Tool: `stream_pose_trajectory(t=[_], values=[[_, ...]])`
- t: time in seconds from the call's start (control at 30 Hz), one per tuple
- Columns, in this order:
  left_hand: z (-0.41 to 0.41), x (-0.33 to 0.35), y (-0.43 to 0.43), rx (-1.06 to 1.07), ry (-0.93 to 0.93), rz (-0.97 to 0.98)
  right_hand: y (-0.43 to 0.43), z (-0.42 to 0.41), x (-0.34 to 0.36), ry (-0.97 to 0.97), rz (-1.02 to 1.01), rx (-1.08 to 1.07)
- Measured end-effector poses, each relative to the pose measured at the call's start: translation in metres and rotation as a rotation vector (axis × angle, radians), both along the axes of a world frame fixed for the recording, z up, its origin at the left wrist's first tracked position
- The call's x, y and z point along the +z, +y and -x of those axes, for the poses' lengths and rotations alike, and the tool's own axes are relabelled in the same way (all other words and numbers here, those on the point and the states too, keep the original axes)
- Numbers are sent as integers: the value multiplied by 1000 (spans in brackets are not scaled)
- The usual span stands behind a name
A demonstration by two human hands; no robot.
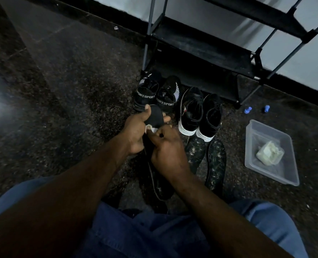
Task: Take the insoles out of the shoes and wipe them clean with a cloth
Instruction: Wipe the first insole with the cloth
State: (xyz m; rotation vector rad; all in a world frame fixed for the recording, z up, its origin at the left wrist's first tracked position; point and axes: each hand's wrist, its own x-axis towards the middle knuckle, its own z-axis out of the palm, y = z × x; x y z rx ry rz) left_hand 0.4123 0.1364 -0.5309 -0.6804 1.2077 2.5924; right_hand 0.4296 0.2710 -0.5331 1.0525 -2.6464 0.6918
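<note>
One black insole (155,115) held above the floor (70,94), in front of the shoes (190,110). Left grip (135,131) wraps its upper end; right grip (166,148) pinches a white cloth (151,129) against it. Judging light, floppy: support behind the wiped patch, else it folds.

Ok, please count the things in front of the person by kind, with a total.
Shoes: 4
Insoles: 3 (one in left hand, two on floor); dark shape beneath unclear
Cloth: 1
Plastic tub: 1
Pale bundle: 1
Blue pieces: 2
Shoe rack: 1
Total: 13
</note>
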Motion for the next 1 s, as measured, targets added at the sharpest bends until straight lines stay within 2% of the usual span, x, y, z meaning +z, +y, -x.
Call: stream_pose_trajectory(t=[0.2,0.4,0.57,0.77,0.9,1.0], values=[[2,0,3,2,10,22,12,19,2,28,-10,-163],[2,0,-2,20,25,-36,1,-5,-2,21,-29,36],[3,0,1,19,30,22,12,16,-2,52,2,-160],[3,0,0,19,25,-28,7,-2,0,54,-60,58],[5,-2,2,8,6,1,21,23,2,75,-26,-118],[5,-5,2,-17,-12,-6,24,28,5,26,36,-151]])
